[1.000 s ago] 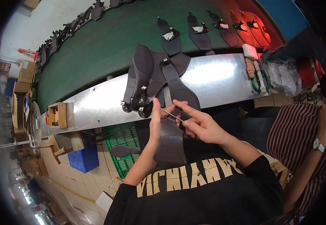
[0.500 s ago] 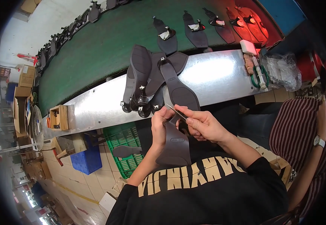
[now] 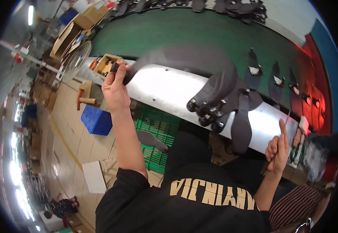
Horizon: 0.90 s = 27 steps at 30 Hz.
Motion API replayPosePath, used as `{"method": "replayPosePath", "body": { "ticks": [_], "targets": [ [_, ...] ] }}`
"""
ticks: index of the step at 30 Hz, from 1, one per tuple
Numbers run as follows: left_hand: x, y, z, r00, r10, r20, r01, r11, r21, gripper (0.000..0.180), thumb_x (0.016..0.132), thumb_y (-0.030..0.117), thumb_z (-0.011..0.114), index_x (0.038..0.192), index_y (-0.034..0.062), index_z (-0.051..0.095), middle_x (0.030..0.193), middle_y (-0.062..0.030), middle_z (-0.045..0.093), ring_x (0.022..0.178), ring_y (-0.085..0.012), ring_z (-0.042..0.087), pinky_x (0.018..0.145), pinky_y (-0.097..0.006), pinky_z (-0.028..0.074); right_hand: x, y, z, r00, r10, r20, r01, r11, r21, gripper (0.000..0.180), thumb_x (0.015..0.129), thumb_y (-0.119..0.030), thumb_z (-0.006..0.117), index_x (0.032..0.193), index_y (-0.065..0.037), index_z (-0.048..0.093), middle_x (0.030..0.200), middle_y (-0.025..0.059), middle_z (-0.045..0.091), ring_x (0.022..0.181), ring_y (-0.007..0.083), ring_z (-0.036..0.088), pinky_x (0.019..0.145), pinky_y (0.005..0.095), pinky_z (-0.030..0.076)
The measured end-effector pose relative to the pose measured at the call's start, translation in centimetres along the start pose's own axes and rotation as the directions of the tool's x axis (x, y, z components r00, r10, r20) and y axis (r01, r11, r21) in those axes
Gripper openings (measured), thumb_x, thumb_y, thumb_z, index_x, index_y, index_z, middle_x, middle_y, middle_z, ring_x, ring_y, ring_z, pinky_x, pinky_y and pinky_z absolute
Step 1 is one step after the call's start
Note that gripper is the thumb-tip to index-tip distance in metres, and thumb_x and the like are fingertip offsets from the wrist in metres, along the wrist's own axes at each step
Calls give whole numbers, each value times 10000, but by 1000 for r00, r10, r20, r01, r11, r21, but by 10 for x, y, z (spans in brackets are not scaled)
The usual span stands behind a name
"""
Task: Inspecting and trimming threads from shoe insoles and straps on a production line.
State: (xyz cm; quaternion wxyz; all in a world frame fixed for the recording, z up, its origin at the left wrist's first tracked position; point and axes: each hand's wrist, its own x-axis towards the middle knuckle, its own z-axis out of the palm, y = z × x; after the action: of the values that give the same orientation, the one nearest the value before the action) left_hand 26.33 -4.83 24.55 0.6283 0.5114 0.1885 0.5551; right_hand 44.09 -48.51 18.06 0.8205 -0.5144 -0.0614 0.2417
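My left hand point(image 3: 115, 91) is raised at the left, its fingers closed round the heel end of a dark shoe sole point(image 3: 188, 58). That sole is smeared by motion and stretches rightward over the green belt. On the right, my right hand point(image 3: 278, 151) has its index finger pointing up and its other fingers curled. A thin metal tool point(image 3: 288, 112) sticks up beside that fingertip; the grip on it is mostly hidden. Between my hands lies a pile of dark soles point(image 3: 220, 85) with shiny black heels. Another sole point(image 3: 241, 128) overhangs the bench's near edge.
A metal bench point(image 3: 153, 83) runs along the green conveyor belt point(image 3: 254, 35), where several soles lie at the right. A wooden box point(image 3: 107, 64) of small parts stands near my left hand. Below are a green crate point(image 3: 157, 120) and blue bin point(image 3: 96, 119). A fan point(image 3: 77, 60) stands left.
My hands have moved apart. The left has carried the sole up and left from my lap to over the bench; the right has gone right with the tool. The view has turned left.
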Motion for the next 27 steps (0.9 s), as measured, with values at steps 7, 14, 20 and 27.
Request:
{"method": "replayPosePath", "body": {
  "ticks": [7, 14, 20, 27],
  "targets": [
    [9, -132, -133, 984, 178, 17, -79, 350, 934, 266, 722, 222, 816, 875, 21, 734, 865, -81, 688, 768, -207, 652, 742, -299, 491, 9, 27, 39, 999, 35, 14, -34, 995, -90, 451, 1047, -213, 386, 1468, -62, 330, 594, -49, 332, 436, 11, 282, 362, 160, 271],
    [-61, -110, -158, 987, 100, 123, -154, 426, 891, 493, 744, 185, 757, 1164, -15, 594, 1066, -127, 614, 1038, -259, 594, 890, -329, 466, 3, 30, 34, 995, 13, 102, 7, 980, -198, 450, 1038, -217, 405, 1418, 22, 371, 607, -33, 392, 440, 15, 313, 374, 156, 290],
    [-273, -153, -232, 734, -679, 2, 285, 310, 907, 697, 634, 74, 772, 1275, 93, 498, 1050, -87, 496, 837, -191, 523, 768, -328, 501, -5, 35, 35, 961, 78, 264, -28, 982, -188, 405, 1029, -189, 412, 1337, 72, 444, 605, -9, 431, 455, 36, 359, 402, 167, 317],
    [-288, -157, -228, 927, -343, -152, 290, 398, 871, 297, 694, 154, 823, 943, 22, 728, 825, -74, 623, 736, -173, 615, 690, -290, 492, -5, 38, 76, 913, 142, 383, 27, 914, -404, 323, 997, -128, 447, 1246, 51, 549, 654, -4, 507, 540, 43, 435, 486, 171, 347]
  ]
}}
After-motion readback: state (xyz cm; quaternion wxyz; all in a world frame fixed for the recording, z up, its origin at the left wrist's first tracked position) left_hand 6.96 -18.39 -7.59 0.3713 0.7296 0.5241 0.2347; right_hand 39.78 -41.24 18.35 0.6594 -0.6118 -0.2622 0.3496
